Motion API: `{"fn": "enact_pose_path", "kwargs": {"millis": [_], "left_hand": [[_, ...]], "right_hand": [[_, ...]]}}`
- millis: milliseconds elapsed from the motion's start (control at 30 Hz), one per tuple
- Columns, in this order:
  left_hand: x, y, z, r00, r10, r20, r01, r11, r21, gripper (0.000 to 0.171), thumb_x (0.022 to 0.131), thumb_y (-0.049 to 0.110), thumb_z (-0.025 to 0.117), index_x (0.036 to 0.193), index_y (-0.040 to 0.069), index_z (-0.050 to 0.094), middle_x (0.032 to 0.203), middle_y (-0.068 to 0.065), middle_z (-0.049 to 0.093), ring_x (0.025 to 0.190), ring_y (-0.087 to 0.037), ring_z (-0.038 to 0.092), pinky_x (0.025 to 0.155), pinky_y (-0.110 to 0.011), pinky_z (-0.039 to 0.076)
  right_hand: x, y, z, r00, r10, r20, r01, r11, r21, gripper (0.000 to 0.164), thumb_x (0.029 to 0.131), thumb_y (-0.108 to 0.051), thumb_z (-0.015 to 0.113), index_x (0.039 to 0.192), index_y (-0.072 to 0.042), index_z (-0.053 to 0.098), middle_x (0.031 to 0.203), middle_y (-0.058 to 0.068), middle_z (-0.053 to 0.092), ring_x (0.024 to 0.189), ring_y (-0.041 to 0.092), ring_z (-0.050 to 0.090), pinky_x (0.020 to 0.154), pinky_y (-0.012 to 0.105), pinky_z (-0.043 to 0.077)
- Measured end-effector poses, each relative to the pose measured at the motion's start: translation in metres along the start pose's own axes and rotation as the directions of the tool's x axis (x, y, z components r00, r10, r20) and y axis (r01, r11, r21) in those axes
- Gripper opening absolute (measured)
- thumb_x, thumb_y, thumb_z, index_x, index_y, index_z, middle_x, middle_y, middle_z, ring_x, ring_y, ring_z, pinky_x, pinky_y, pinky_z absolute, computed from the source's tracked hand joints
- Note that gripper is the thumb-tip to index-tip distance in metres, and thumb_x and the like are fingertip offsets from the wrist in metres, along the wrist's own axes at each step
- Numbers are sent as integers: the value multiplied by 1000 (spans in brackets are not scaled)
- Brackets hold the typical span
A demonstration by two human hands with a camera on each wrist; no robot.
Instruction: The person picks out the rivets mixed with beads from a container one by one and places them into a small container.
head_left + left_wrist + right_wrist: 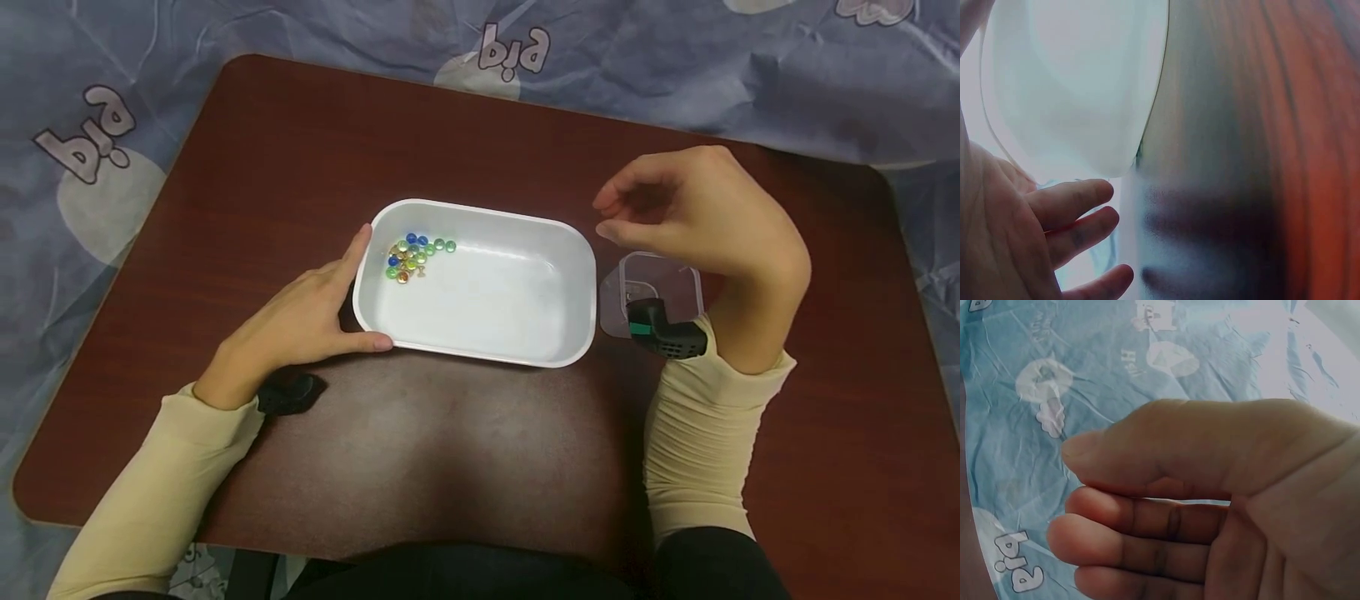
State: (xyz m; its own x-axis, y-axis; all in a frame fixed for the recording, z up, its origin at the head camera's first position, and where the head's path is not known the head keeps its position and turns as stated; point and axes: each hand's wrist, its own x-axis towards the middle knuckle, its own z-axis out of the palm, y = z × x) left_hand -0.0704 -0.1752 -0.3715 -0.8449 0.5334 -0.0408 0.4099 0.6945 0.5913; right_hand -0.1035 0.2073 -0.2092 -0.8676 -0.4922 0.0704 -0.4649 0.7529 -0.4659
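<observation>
A white rectangular tray [480,308] lies on the table. Several glass marbles [412,250] in blue, green and amber are gathered at its left end, with a small gold-coloured piece [421,271] beside them. My left hand [307,312] spans the tray's left end, thumb on the near rim and forefinger along the left side; in the left wrist view its fingers [1082,234] look fairly straight. Above and beyond a clear plastic container [678,283] hovers my right hand [697,208], fingers loosely bent. Nothing shows between its thumb and fingers [1160,540] in the right wrist view.
The clear container stands close to the tray's right end, partly hidden by the right wrist camera [667,333]; something small shows inside it. The brown table [375,142] has rounded corners, and a blue-grey patterned cloth [637,58] lies beyond its far edge.
</observation>
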Motion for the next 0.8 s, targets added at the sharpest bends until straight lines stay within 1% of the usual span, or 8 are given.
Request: {"fn": "enact_pose_path", "kwargs": {"millis": [100,333,533,600,700,800], "left_hand": [[2,0,0,1000,7,-4,-7,1000,-1,129,75,53,82,159,16,-8,158,-17,29,134,-35,44,104,-52,39],[0,0,1,1000,21,-15,-20,1000,7,130,75,50,83,159,16,-10,157,-19,29,134,-36,43,104,-53,38],[0,0,0,1000,15,-10,-15,1000,5,129,75,52,82,158,18,-10,158,-19,28,135,-36,42,104,-53,38],[0,0,0,1000,16,-7,-16,1000,4,129,76,52,82,159,16,-9,158,-19,28,135,-36,42,105,-53,37],[0,0,0,1000,16,-6,-16,1000,-3,128,76,52,82,159,15,-8,158,-18,28,136,-36,42,105,-52,37],[0,0,0,1000,13,-2,-13,1000,-4,128,76,53,81,159,15,-8,158,-18,28,136,-36,41,105,-52,37]], "right_hand": [[3,-3,1,1000,-1,9,1,1000,4,15,83,-8,78,97,-11,76,86,-3,72,66,3,57,60,15,40],[12,-11,6,1000,1,23,-2,999,42,14,82,-5,77,95,-7,75,84,0,72,70,4,61,66,14,45],[20,-17,10,999,-14,35,13,999,45,13,83,-5,75,96,-6,74,86,1,72,69,6,61,65,15,46],[22,-20,11,999,-17,49,15,999,52,13,84,-4,74,97,-6,74,87,1,72,71,5,62,65,15,47],[25,-24,14,997,-8,75,2,997,79,12,86,-5,72,97,-6,74,87,1,73,70,6,65,63,16,50],[27,-27,17,994,5,108,-18,993,116,11,87,-6,69,98,-6,73,87,2,73,60,10,65,55,22,52]]}}
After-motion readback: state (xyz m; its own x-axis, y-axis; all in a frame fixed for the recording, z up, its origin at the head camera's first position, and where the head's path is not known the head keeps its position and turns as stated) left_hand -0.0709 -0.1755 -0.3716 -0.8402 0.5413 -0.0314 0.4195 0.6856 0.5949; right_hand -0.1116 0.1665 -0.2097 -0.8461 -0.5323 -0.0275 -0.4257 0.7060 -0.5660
